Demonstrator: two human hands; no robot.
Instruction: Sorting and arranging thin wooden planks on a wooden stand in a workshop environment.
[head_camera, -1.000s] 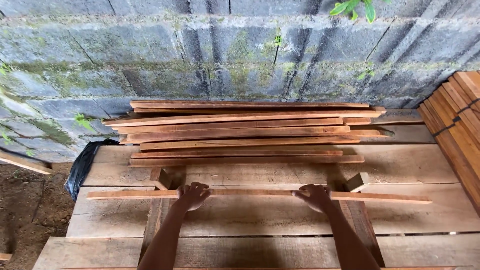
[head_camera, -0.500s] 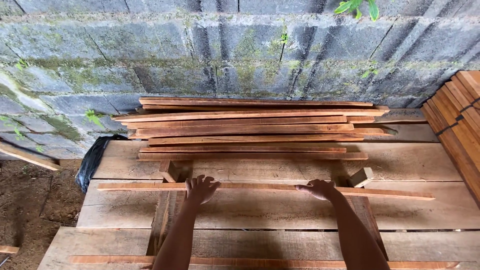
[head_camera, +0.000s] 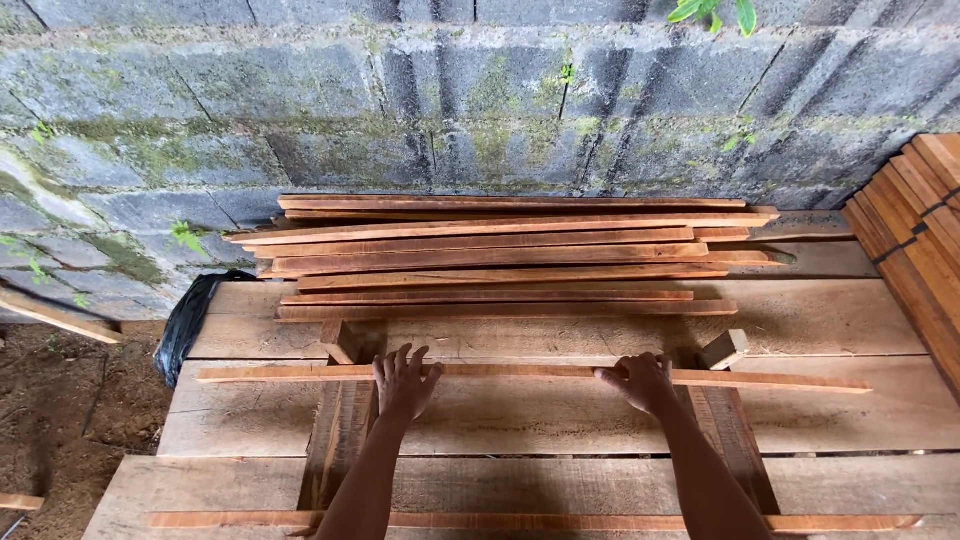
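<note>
Over the last second the left hand (head_camera: 403, 381) has slid rightward along the thin wooden strip (head_camera: 530, 375), opening from a closed grip to spread fingers (head_camera: 404, 356) lying flat on it. The right hand (head_camera: 637, 381) sits slightly further right on the strip. A second thin strip (head_camera: 530, 521) has come into view along the near edge of the desk (head_camera: 820, 320).
</note>
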